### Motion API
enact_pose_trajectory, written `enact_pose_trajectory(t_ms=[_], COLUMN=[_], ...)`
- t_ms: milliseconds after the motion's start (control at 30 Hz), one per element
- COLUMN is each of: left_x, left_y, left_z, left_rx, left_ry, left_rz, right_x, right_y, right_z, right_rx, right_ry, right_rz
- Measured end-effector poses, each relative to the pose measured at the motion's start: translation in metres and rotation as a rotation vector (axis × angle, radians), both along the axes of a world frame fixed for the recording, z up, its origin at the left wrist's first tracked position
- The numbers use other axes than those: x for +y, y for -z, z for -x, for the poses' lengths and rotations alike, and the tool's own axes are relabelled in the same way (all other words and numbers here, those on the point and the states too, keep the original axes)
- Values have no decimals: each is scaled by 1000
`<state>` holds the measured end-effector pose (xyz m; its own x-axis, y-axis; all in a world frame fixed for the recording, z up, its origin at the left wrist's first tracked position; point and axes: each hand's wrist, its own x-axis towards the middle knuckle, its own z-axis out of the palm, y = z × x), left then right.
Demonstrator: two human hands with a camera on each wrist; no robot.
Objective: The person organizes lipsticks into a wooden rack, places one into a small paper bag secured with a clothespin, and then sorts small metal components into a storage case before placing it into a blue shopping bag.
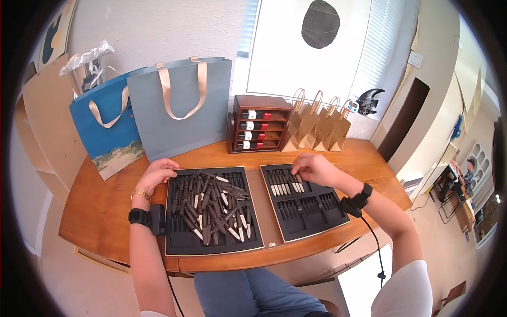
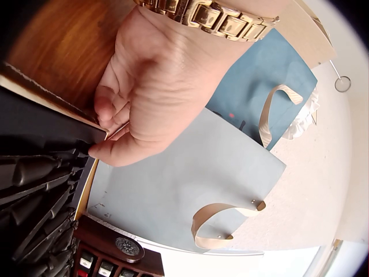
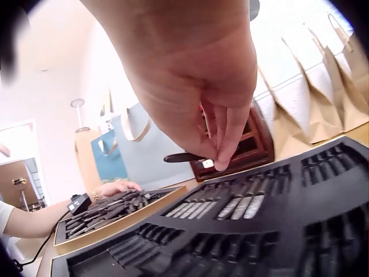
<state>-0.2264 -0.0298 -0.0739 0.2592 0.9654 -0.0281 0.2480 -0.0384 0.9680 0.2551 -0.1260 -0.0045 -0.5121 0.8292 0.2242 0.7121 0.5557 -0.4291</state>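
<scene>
At the near side of the desk lies the left black tray, heaped with dark, slim pieces, some with pale ends. My left hand holds its far left corner, thumb on the rim and fingers curled against the outer side. My right hand is over the far part of the right tray. Between thumb and fingertips it pinches one dark piece, raised above the slots in the right wrist view. Below the hand, several pieces with pale ends lie side by side in slots.
Behind the trays stand a grey-blue paper bag, a blue bag, a wooden rack with small boxes and several brown paper bags. A black fish ornament is at the back right. Cables hang from both wrists.
</scene>
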Motion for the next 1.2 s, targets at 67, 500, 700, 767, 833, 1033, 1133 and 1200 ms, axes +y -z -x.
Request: enact_pose_trajectory(t_ms=[67, 500, 700, 767, 833, 1033, 1133, 1200], left_x=[2, 1, 4, 3, 1, -4, -6, -5], left_y=[2, 2, 3, 2, 0, -5, -7, -7], left_z=[1, 1, 2, 1, 0, -2, -3, -2], left_rx=[5, -8, -8, -4, -1, 0, -2, 11], left_ry=[2, -7, 4, -2, -8, -10, -14, -18], left_rz=[-1, 11, 18, 19, 18, 20, 20, 19], right_x=[-6, -3, -6, -6, -5, -10, -11, -12], right_y=[7, 41, 39, 41, 44, 46, 45, 46], right_z=[-21, -26, -16, -16, -17, -16, -18, -20], right_rx=[1, 154, 106, 98, 11, -119, -144, -144], right_ry=[64, 433, 509, 519, 514, 454, 391, 357], right_rz=[18, 137, 105, 88, 12, -109, -110, -127])
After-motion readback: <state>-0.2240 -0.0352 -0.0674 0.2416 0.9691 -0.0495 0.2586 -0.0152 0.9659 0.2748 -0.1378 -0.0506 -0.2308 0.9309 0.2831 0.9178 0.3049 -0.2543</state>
